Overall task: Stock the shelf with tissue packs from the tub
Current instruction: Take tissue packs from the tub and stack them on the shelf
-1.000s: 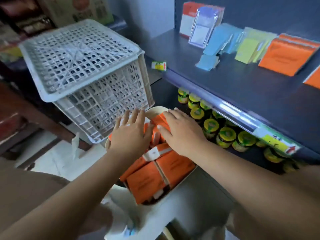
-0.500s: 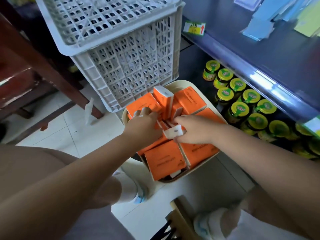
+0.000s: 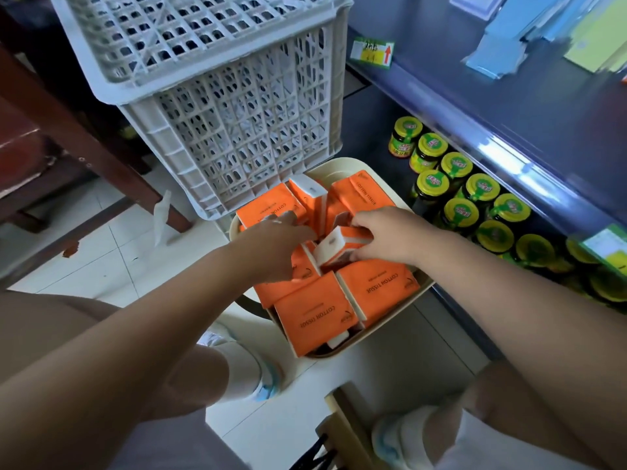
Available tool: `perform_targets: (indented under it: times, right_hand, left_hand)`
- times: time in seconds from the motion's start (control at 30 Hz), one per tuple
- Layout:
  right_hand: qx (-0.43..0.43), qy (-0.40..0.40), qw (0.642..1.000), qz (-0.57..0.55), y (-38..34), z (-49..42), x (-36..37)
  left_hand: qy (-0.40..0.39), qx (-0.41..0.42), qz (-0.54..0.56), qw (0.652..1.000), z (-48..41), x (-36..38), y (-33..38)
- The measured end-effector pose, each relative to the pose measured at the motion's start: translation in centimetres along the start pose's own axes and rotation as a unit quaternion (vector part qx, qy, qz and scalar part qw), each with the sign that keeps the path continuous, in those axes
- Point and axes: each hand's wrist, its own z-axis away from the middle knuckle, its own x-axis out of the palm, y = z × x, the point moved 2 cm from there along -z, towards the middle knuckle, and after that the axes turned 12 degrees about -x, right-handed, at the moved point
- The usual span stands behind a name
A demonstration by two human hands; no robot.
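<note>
Right hand (image 3: 390,239) grips tilted tissue pack (image 3: 334,245) mid-tub (image 3: 342,163). Left hand (image 3: 274,247) buried among neighbouring packs, grip not visible. Tub sits on floor (image 3: 101,252) beside shelf (image 3: 509,106). Hold neighbours down, lift pack straight up clear of rim, swing wide of jars (image 3: 458,212).

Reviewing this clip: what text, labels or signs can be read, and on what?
"COTTON TISSUE": on the orange tissue packs in the tub.
Price tag on the shelf edge: a red arrow; writing too blurred to read.
Second tag, far right: blurred too.
Jar lids: labels too small to read.
</note>
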Motion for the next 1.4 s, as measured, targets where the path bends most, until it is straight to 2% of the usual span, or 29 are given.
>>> perform_targets:
  times: [0.1,0.23,0.37,0.53,0.63,0.73,0.9,1.0,1.13,1.23,1.33,1.4]
  right_hand:
    - [-0.002,-0.001,1.0,-0.027,1.1,-0.2,0.5]
    - [0.001,0.031,0.993,-0.117,1.2,-0.6,-0.2]
    - [0.005,0.14,0.961,-0.24,1.1,-0.6,-3.0]
    - [0.038,0.225,0.901,-0.368,1.1,-0.4,-5.3]
    - [0.058,0.239,0.88,-0.407,1.2,-0.2,-5.8]
    - [0.067,0.264,0.892,-0.36,1.2,0.4,-6.6]
    - [0.006,0.288,0.897,-0.335,0.5,1.8,-8.7]
    - [0.015,0.292,0.885,-0.364,0.8,2.8,-9.6]
    - [0.014,0.314,0.842,-0.44,1.2,4.1,-10.6]
    - [0.011,0.356,0.776,-0.52,1.5,5.4,-11.3]
    - [0.01,0.426,0.698,-0.575,2.1,7.2,-12.0]
    - [0.008,0.492,0.656,-0.572,2.6,8.7,-12.6]
  left_hand:
    - [0.004,0.005,-0.042,0.999,0.0,-0.2,0.2]
    - [0.0,0.013,-0.017,1.0,-0.3,-0.8,-0.6]
    - [-0.02,-0.02,0.08,0.996,-0.4,-2.3,-2.0]
    - [0.022,-0.057,0.226,0.972,-0.2,-5.0,-3.9]
    - [0.023,-0.083,0.365,0.927,0.2,-6.4,-4.2]
    - [0.0,-0.091,0.494,0.864,0.3,-6.7,-4.3]
    - [-0.038,-0.078,0.63,0.772,0.6,-7.0,-3.6]
    - [-0.04,-0.082,0.682,0.726,0.5,-7.6,-3.0]
    - [-0.043,-0.05,0.733,0.677,0.7,-8.8,-1.2]
    - [-0.05,-0.024,0.767,0.64,1.0,-9.3,0.5]
    - [-0.057,0.009,0.772,0.634,1.7,-9.5,2.6]
    - [-0.056,0.028,0.769,0.637,2.5,-9.9,4.5]
